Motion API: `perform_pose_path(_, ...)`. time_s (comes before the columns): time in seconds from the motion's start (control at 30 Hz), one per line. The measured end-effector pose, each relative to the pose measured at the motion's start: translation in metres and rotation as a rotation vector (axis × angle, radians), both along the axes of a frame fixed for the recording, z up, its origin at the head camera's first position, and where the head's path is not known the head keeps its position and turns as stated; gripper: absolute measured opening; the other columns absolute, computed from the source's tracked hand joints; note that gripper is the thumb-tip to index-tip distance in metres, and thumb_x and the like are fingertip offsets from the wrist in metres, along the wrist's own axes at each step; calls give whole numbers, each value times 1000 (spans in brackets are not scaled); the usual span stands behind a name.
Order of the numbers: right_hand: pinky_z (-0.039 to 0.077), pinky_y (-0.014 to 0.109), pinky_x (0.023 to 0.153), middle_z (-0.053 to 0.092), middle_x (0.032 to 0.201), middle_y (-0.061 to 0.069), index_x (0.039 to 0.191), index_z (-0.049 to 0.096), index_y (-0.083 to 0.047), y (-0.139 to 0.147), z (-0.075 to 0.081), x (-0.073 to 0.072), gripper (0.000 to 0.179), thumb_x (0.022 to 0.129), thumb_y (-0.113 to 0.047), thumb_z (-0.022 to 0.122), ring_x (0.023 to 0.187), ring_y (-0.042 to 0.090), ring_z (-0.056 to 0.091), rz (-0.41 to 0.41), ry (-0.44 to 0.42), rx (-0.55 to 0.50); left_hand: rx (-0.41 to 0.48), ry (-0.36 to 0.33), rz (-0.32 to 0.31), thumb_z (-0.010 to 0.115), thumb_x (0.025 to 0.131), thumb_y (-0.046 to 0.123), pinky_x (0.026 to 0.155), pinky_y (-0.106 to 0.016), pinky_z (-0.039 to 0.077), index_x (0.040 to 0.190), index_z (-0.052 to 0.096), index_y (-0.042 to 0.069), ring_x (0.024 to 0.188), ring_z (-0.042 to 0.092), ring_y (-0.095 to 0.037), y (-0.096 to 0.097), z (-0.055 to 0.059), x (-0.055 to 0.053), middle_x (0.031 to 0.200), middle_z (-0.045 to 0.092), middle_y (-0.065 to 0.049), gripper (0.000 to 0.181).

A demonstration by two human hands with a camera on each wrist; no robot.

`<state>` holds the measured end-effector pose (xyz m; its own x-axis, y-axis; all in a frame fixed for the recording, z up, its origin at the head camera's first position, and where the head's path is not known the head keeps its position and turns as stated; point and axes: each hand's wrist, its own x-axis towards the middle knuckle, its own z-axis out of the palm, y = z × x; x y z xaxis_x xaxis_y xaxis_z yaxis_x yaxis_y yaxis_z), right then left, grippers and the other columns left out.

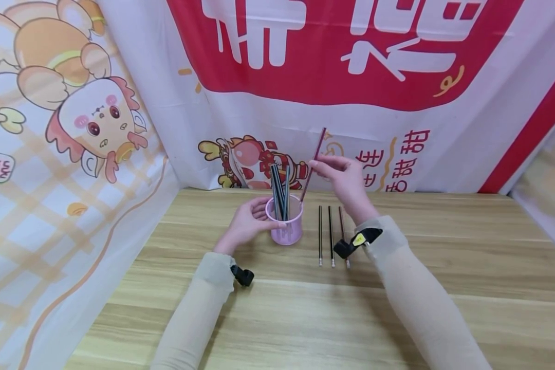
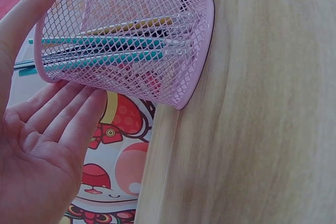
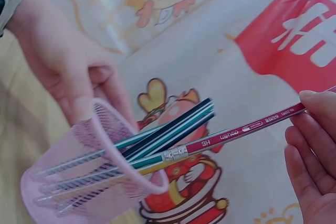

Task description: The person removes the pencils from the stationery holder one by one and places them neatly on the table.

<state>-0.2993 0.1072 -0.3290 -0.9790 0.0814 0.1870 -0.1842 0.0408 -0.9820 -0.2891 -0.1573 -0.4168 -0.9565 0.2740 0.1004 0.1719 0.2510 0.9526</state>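
A pink mesh pencil cup (image 1: pixel 292 234) stands upright on the table. My left hand (image 1: pixel 247 224) holds it at the rim, thumb on the near side and fingers round the far side. Several pencils (image 3: pixel 173 129) lean inside, green and dark ones among them, plus a yellow one (image 2: pixel 142 24) seen through the mesh. Between thumb and fingers, my right hand (image 1: pixel 344 180) pinches a dark red pencil (image 3: pixel 247 128) marked 3H. That pencil slants, its upper end raised and its metal-banded lower end (image 3: pixel 175 153) over the cup's mouth at the right of the rim.
Right of the cup, two black pencils (image 1: pixel 320 236) and another dark red pencil (image 1: pixel 341 222) lie in a row on the wooden table (image 1: pixel 305 318), eraser ends toward me. The right forearm partly covers the red one. A printed cloth (image 1: pixel 240 118) hangs behind the table.
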Motion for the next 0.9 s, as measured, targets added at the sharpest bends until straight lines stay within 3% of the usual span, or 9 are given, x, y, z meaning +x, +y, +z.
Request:
perform_pose_path(0.23,51,33,102,75,107,7,117,76,-8,17,11,7,46,83,-37,86,97,22,73,-30,53,-69,7,-7,-8,95,73,19,107,-34,48,147,49,3,127,58,-27,0,1,0,142,57,-14,89)
perform_pose_path(0.37,58,32,92,75,106,10,119,74,-2,29,10,10,49,83,-32,86,92,22,73,-17,81,-100,10,-11,-10,94,74,20,108,-34,47,148,48,3,128,57,-28,0,0,-1,143,56,-14,88)
perform_pose_path(0.47,60,31,86,75,106,12,121,72,1,39,8,14,52,84,-32,86,90,22,74,-18,76,-102,8,-12,-7,94,75,20,108,-34,47,147,49,4,128,57,-27,0,0,-1,143,57,-14,87)
perform_pose_path(0.73,59,28,88,75,107,7,123,73,-7,60,-5,20,54,84,-42,83,91,19,74,-67,15,-1,15,-12,-4,94,74,17,107,-35,48,146,51,4,126,58,-27,1,0,-1,141,58,-14,85)
perform_pose_path(0.9,60,28,85,75,105,5,122,73,-6,69,-17,20,49,86,-37,83,88,17,73,-73,-6,20,29,-23,-9,93,75,15,110,-38,46,147,50,4,128,57,-29,0,1,-1,143,56,-15,85)
